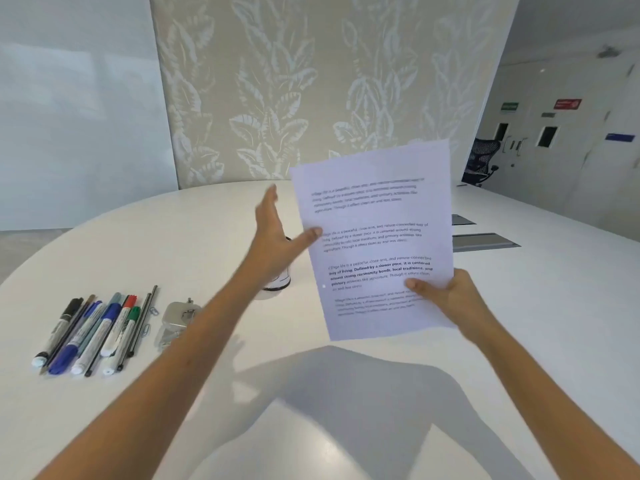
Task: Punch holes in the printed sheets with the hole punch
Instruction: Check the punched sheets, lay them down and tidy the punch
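Observation:
My right hand [446,297] grips the lower right corner of the printed sheets [374,237] and holds them upright above the white table [519,306]. The sheets carry several blocks of text, and one small punched hole shows near the lower left edge. My left hand [277,237] is open with fingers straight, its thumb touching the sheets' left edge. A silver metal hole punch [176,322] lies on the table left of my left forearm, partly hidden by it.
Several markers and pens [93,334] lie in a row at the left, with paper clips [149,320] beside them. A white cup-like object [278,282] stands behind my left wrist. Grey cable hatches [485,241] sit in the table at the right. An office chair [483,161] stands beyond.

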`<control>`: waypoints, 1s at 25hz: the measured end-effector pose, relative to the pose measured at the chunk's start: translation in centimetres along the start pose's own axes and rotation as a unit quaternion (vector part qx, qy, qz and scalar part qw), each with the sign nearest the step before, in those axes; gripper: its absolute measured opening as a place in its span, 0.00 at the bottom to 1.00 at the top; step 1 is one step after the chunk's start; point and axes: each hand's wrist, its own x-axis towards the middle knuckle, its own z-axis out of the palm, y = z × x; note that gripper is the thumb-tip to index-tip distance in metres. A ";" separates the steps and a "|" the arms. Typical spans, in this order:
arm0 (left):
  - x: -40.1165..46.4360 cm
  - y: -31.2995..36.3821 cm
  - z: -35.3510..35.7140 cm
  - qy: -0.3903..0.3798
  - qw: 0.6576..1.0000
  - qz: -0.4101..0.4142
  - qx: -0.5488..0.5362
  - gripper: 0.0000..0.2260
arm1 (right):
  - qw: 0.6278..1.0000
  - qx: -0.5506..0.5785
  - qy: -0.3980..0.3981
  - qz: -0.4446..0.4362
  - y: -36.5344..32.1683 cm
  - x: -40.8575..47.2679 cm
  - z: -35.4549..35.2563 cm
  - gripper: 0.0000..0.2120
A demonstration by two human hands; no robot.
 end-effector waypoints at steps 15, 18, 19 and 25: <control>0.6 -1.3 -3.0 -0.129 0.976 -0.044 -0.168 0.10 | 0.981 0.068 0.046 -0.177 -7.1 2.4 -6.6 0.15; -0.9 -2.6 -1.4 -0.110 0.960 -0.048 -0.254 0.08 | 0.980 0.153 -0.062 -0.110 -5.1 1.8 -5.5 0.16; -1.3 -2.7 -0.7 -0.103 0.958 -0.049 -0.263 0.08 | 0.981 0.148 -0.081 -0.100 -4.2 1.5 -4.6 0.15; -3.8 -4.4 1.5 -0.089 0.960 -0.104 -0.245 0.12 | 0.986 0.156 -0.004 -0.064 0.7 0.1 -1.5 0.14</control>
